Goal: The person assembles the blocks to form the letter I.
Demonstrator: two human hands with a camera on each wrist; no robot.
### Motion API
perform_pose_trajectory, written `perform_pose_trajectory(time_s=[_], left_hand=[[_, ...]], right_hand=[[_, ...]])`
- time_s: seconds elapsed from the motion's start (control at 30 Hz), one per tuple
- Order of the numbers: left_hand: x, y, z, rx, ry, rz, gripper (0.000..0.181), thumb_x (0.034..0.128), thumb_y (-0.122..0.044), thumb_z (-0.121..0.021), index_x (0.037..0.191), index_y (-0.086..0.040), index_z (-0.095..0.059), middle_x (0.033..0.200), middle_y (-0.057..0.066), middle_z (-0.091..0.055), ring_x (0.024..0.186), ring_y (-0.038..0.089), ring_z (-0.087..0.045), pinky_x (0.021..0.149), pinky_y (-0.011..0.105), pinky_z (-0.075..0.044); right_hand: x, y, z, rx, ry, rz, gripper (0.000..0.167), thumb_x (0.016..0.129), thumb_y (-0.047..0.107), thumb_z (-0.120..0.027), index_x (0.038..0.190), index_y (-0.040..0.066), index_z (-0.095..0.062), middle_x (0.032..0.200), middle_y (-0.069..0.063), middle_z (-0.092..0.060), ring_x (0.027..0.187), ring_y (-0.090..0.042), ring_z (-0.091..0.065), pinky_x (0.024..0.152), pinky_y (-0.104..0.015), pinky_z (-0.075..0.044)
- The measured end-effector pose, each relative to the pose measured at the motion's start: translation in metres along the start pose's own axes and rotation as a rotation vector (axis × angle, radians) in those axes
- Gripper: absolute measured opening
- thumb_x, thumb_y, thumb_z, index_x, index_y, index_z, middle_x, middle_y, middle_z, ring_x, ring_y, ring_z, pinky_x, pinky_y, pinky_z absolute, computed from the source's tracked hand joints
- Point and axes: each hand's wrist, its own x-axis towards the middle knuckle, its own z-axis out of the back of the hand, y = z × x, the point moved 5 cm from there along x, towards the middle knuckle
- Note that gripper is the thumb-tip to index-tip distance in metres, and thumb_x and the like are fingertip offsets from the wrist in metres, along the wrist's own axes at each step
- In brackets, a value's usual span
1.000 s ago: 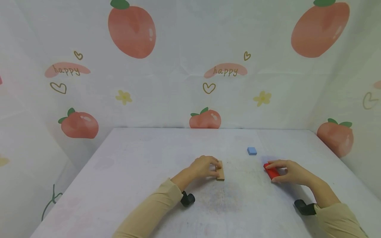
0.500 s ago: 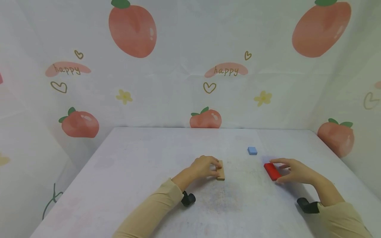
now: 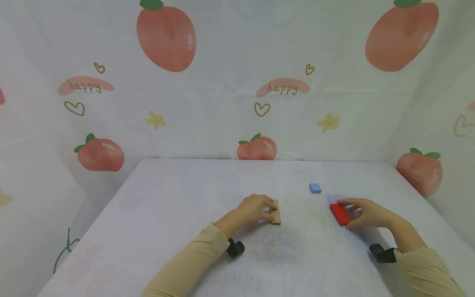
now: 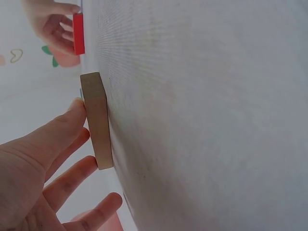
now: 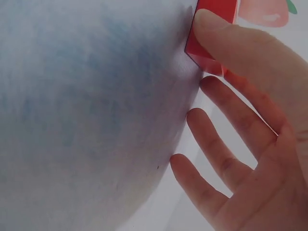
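The work looks to be under way rather than finished: each hand is at a block on the desk (image 3: 185, 189), and neither block has been left free. The left hand (image 3: 254, 208) has its thumb and fingertips, a moderate span apart, at the edge of the wooden block (image 4: 97, 130); whether it truly grips or only touches, I cannot tell. The right hand (image 3: 372, 214) is spread fairly wide and holds the red block (image 3: 340, 215) between thumb and index finger, the other fingers loose. Farther off, between these two blocks from left to right, the blue block (image 3: 315, 188) lies apart with no hand on it. All three are separate, so any bringing together is not done. The wooden block sits around the middle of the desk, its length running from near to far; it is plain tan, flat and oblong, with crisp edges. The red block, to its right, is bright, glossy and also oblong, slanting from far left to near right. Both seem to lie flat, and neither shows damage.
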Motion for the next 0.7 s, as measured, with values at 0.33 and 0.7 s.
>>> perform_pose_trajectory(time_s=[0.33, 0.7], left_hand=[[0.0006, -0.0015, 0.0005, 0.015, 0.005, 0.012, 0.033, 0.0799, -0.034, -0.072, 0.111, -0.024, -0.07, 0.128, -0.006, -0.061, 0.121, 0.016, -0.055, 0.098, 0.037, -0.044], [0.0017, -0.0015, -0.0001, 0.027, 0.01, 0.032, 0.034, 0.0797, -0.035, -0.072, 0.112, -0.024, -0.069, 0.128, -0.007, -0.061, 0.122, 0.016, -0.055, 0.099, 0.038, -0.043]], right_hand=[[0.0001, -0.0013, -0.0002, -0.013, -0.033, 0.004, 0.065, 0.073, 0.02, -0.077, 0.129, 0.001, -0.05, 0.124, -0.028, -0.052, 0.105, -0.041, -0.054, 0.076, -0.048, -0.053], [0.0022, 0.0057, -0.0003, -0.019, -0.067, 0.031, 0.064, 0.073, 0.021, -0.077, 0.128, 0.001, -0.051, 0.122, -0.028, -0.053, 0.102, -0.039, -0.056, 0.077, -0.049, -0.053]])
